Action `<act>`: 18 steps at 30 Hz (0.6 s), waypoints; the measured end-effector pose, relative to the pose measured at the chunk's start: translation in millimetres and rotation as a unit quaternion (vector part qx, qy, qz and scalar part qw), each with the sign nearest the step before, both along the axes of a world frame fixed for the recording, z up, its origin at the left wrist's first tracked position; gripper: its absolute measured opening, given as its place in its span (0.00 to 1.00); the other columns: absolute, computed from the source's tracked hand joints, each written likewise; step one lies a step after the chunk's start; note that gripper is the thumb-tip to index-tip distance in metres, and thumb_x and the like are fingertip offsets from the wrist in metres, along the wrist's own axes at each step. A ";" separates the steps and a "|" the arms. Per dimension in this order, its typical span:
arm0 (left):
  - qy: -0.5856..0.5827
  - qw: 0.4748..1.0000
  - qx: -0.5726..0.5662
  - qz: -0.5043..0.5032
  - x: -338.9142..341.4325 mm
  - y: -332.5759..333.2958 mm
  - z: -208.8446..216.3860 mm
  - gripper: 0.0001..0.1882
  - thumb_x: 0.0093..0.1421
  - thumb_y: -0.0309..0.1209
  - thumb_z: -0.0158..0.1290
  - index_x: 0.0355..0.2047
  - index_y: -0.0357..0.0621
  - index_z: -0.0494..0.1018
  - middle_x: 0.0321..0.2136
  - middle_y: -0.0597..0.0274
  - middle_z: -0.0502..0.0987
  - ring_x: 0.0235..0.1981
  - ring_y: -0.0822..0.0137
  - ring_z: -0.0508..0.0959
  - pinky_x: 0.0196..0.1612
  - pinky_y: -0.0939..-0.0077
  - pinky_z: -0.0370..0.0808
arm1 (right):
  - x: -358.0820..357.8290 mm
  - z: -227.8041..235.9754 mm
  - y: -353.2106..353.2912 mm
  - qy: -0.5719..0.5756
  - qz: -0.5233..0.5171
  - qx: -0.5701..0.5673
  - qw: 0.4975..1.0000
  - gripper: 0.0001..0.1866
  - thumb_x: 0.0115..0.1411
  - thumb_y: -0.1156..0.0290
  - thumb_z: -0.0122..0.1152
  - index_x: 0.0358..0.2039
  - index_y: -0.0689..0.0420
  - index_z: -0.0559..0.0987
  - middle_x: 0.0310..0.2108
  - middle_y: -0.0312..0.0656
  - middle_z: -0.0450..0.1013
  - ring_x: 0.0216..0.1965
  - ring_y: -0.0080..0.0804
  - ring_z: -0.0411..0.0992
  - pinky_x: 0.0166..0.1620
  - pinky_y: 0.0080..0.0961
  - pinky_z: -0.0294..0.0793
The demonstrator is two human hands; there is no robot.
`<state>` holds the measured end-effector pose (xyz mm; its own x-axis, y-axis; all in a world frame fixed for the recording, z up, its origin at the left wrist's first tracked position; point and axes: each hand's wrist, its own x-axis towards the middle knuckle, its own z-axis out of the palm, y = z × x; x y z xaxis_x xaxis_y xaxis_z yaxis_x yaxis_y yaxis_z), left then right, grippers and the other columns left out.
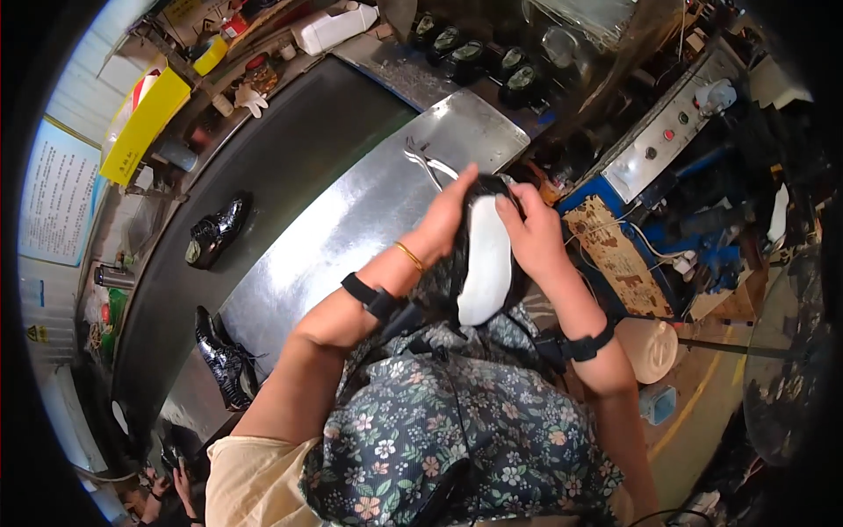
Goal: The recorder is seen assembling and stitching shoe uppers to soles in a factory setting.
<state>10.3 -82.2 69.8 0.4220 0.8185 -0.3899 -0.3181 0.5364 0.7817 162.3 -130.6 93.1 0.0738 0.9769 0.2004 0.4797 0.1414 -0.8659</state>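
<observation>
Shoe (pixel 486 259) between hands (pixel 443 220) (pixel 537 235), pliers (pixel 428 162) on table (pixel 329 241), belt (pixel 303 132) left.

Counts. Wearer's hands: two, left hand (pixel 442 223) and right hand (pixel 536 233). White-bottomed black shoe (pixel 486 263) between them: one. Glossy black shoes (pixel 218 230) at left: two. Pliers (pixel 424 163) on metal worktop (pixel 342 198): one. Dark footwear pieces (pixel 468 53) at top: at least five, cluttered area. Black forearm straps (pixel 584 344): two. Bracelet (pixel 409 256): one. Yellow box (pixel 145 127): one. White glove (pixel 251 100): one. White jug (pixel 338 27), upper edge: one. Control panel buttons (pixel 669 135): at least three. Blue container (pixel 659 405), right: one.
</observation>
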 end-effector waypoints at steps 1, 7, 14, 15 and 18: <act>-0.011 1.000 -0.006 0.016 8.4 2.0 -11.6 0.25 0.68 0.51 0.43 0.46 0.42 0.76 0.36 0.63 0.81 0.37 0.69 0.80 0.48 0.71 0.75 | 5.7 3.0 -2.3 -0.129 -0.007 -0.087 0.988 0.21 0.62 0.60 0.61 0.49 0.62 0.74 0.46 0.52 0.75 0.44 0.46 0.75 0.46 0.34 0.73; -0.076 0.975 0.194 -0.077 15.8 10.1 -30.6 0.23 0.71 0.39 0.41 0.60 0.38 0.63 0.58 0.56 0.68 0.59 0.64 0.65 0.64 0.71 0.59 | 43.1 3.2 34.3 -0.106 0.193 -0.004 0.975 0.22 0.61 0.74 0.58 0.56 0.62 0.73 0.54 0.53 0.72 0.56 0.44 0.71 0.58 0.33 0.68; 0.215 0.890 0.399 -0.057 7.5 16.3 -45.8 0.50 0.53 0.38 0.62 0.66 0.27 0.45 0.65 0.35 0.54 0.66 0.44 0.57 0.67 0.64 0.56 | 35.0 -26.4 68.5 -0.160 0.168 -0.055 0.971 0.19 0.59 0.78 0.50 0.52 0.65 0.74 0.46 0.57 0.75 0.48 0.50 0.74 0.52 0.39 0.69; 0.190 0.903 0.383 -0.044 5.5 15.2 -49.1 0.48 0.56 0.36 0.59 0.67 0.28 0.44 0.65 0.35 0.54 0.66 0.44 0.57 0.67 0.63 0.56 | 34.9 -27.6 72.2 -0.152 0.195 -0.049 0.968 0.20 0.58 0.79 0.49 0.51 0.66 0.74 0.46 0.57 0.75 0.48 0.50 0.74 0.53 0.38 0.70; 0.173 0.911 0.375 -0.014 4.1 11.6 -56.0 0.44 0.57 0.33 0.56 0.66 0.29 0.44 0.64 0.36 0.55 0.65 0.43 0.60 0.66 0.62 0.58 | 37.5 -28.8 75.1 -0.106 0.238 -0.050 0.964 0.21 0.58 0.79 0.48 0.53 0.67 0.72 0.50 0.56 0.73 0.52 0.50 0.72 0.57 0.36 0.67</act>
<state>14.4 -70.5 13.7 0.4044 0.9004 0.1605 0.0227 -0.1854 0.9824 199.8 -55.5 64.3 -0.4198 0.9053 0.0651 0.5487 0.3103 -0.7763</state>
